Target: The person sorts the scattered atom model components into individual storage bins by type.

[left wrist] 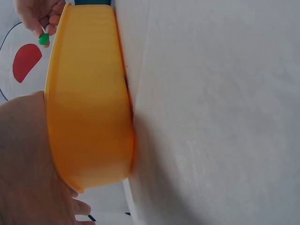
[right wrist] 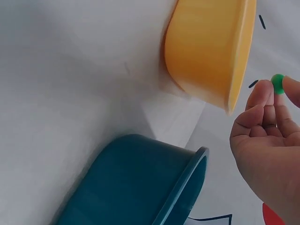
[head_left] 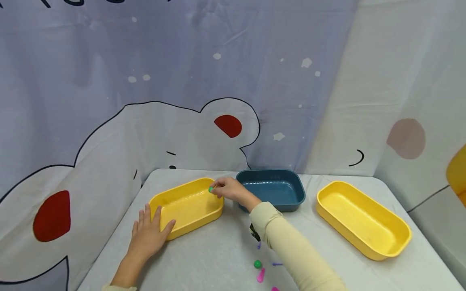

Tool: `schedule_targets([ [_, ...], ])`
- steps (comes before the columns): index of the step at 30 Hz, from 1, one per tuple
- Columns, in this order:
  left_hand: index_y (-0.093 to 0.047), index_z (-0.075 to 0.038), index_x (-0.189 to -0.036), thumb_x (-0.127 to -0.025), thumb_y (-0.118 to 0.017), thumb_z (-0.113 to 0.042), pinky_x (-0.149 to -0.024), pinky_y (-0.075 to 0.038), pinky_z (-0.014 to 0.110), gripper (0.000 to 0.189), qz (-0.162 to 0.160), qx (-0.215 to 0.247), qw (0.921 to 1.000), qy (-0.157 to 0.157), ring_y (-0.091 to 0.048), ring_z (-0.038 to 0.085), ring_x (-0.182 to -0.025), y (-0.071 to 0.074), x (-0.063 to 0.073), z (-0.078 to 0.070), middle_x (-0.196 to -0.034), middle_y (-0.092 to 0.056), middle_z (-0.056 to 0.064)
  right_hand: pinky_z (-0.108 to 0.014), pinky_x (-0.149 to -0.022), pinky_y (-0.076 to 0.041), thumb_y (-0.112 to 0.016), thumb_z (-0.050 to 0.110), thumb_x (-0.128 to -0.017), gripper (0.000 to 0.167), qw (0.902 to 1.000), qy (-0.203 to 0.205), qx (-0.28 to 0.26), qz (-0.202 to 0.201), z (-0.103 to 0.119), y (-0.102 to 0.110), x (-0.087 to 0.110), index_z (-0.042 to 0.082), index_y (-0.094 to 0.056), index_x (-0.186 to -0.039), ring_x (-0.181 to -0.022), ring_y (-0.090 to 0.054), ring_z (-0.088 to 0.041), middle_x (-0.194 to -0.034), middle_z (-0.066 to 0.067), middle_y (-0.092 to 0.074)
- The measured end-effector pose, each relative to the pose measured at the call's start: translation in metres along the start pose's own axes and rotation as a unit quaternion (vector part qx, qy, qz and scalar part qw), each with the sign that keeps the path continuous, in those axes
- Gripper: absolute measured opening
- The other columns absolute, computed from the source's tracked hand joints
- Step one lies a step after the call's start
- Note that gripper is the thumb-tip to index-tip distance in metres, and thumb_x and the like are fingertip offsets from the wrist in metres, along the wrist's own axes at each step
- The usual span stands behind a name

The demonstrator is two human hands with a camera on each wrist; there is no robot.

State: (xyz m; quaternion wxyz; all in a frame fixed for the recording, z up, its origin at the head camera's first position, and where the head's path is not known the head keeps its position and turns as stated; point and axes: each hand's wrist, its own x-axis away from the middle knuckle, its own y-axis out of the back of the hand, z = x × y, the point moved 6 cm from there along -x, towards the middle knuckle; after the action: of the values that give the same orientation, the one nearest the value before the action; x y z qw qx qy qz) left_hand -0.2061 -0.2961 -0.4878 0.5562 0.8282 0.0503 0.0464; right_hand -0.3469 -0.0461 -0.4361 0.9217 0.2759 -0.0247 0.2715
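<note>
Pink, green and purple pins loose at lower centre, unsorted. Right hand pinches green pin over left yellow tray, centre-left, tray apparently empty. Left hand flat against tray's near end.

There's a dark blue plastic tub sitting at the back of the light grey table, and another yellow oblong plastic tub way off to the right, well apart from it. Near the front edge lie a small green ball-headed pin, a pink one and a couple of purple bits. Behind it all hangs a cartoon bear cloth backdrop.
</note>
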Motion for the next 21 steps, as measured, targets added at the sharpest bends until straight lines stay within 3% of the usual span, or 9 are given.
schedule_targets([
  [6, -0.02, 0.004, -0.159, -0.1, -0.036, -0.069, -0.114, -0.004, 0.075, 0.095, -0.001, -0.003, 1.0, 0.001, -0.001, 0.06, -0.147, 0.001, 0.001, 0.0, -0.162, 0.004, 0.038, -0.041, -0.093, -0.05, -0.068, 0.029, -0.099, 0.021, 0.9992, -0.015, -0.033, -0.016, 0.003, -0.002, -0.007, 0.016, -0.071, -0.114, -0.111, -0.064, -0.039, -0.116, -0.018, -0.068],
  [16, -0.021, 0.002, -0.159, -0.1, -0.034, -0.07, -0.115, -0.003, 0.074, 0.094, -0.003, -0.008, 1.0, 0.001, 0.0, 0.059, -0.148, 0.0, 0.001, 0.0, -0.162, 0.004, 0.037, -0.036, -0.087, -0.052, -0.068, 0.029, -0.098, 0.021, 0.9995, -0.014, -0.02, -0.019, 0.007, -0.006, -0.016, 0.017, -0.072, -0.115, -0.096, -0.067, -0.023, -0.109, -0.009, -0.071],
  [21, -0.021, 0.002, -0.159, -0.1, -0.034, -0.069, -0.115, -0.002, 0.074, 0.093, -0.005, -0.011, 0.9999, 0.002, 0.0, 0.059, -0.148, 0.001, 0.0, 0.0, -0.163, 0.003, 0.037, -0.035, -0.086, -0.053, -0.066, 0.028, -0.1, 0.021, 0.9993, -0.009, -0.022, -0.029, 0.011, -0.005, -0.018, 0.016, -0.072, -0.117, -0.102, -0.068, -0.029, -0.106, -0.006, -0.07],
])
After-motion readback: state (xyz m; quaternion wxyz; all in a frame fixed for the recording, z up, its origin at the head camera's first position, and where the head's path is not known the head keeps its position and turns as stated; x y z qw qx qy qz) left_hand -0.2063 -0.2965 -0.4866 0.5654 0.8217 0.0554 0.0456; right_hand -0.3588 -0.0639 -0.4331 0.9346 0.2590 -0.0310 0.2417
